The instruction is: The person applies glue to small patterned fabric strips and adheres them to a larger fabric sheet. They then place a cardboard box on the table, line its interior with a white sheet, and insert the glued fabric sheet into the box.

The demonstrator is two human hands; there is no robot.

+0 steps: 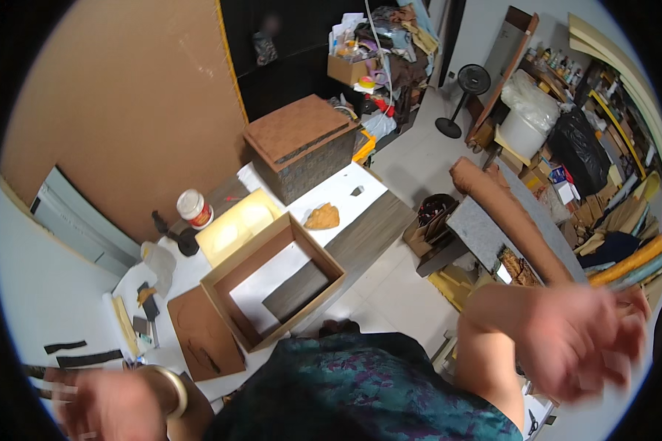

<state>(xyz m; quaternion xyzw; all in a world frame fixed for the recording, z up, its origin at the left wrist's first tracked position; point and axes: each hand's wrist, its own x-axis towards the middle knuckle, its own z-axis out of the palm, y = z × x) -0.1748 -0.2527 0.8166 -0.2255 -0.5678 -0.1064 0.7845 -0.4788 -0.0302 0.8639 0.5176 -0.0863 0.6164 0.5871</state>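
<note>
Both of my hands are raised apart, blurred by motion, and nothing shows in either. My left hand [107, 404] is at the lower left, a pale bangle [175, 393] at its wrist, fingers loosely spread. On the right, my right hand [585, 342] is held up with its fingers bent but apart. Between them on the table lies a brown rectangular box frame [251, 261], with the tabletop showing through it. Beside it is a flat brown sheet [198, 334] with dark marks. Neither hand touches these things.
Behind the frame are a yellow pad [237, 226], a white tub [193, 208], an orange-brown scrap [322, 216] and a large lidded box [301, 158]. To the right, a brown roll [507, 217] lies on a grey table. A black fan [463, 95] stands on the floor beyond.
</note>
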